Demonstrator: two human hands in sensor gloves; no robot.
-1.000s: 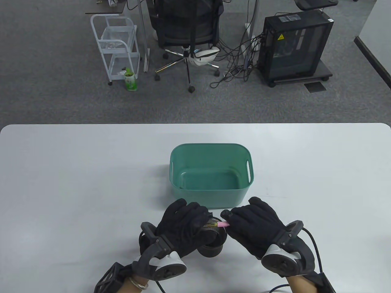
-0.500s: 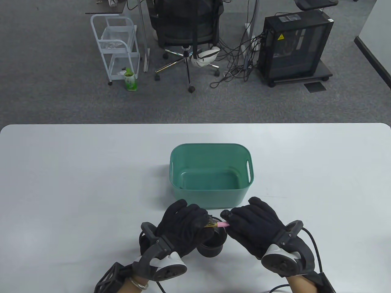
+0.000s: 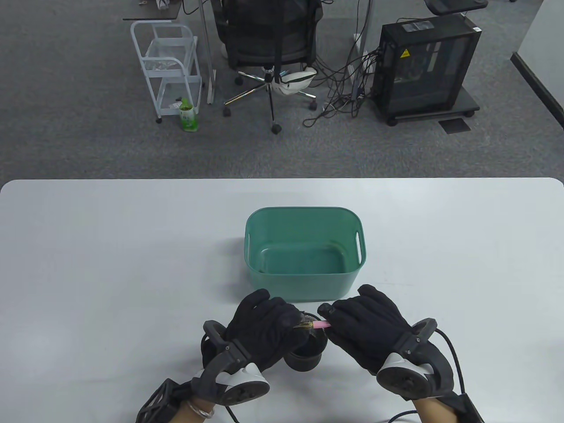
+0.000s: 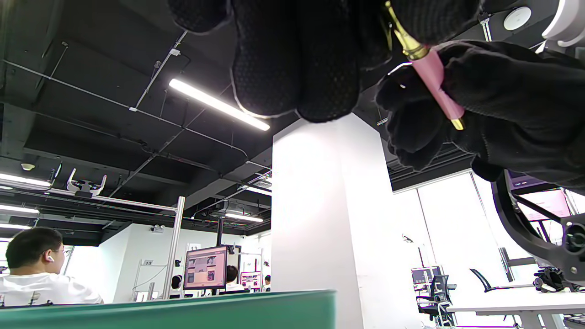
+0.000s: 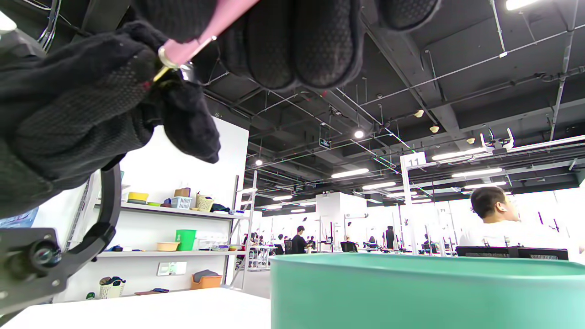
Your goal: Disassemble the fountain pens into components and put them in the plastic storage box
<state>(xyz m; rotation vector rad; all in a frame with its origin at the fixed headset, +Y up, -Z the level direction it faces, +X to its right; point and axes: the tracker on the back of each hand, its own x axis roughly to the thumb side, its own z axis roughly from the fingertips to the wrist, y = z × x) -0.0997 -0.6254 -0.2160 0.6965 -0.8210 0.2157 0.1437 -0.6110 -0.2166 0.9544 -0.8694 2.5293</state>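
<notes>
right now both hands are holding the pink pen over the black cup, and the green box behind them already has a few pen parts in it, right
Not quite. The green box holds nothing: the table view shows its bare floor. The rest stands: the left hand and right hand both hold the pink pen over the black cup, with the box behind them.

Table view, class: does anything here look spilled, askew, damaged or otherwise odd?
Nothing stands out. The green box sits upright and empty; the left hand and right hand hold a pink pen level over a black cup.
</notes>
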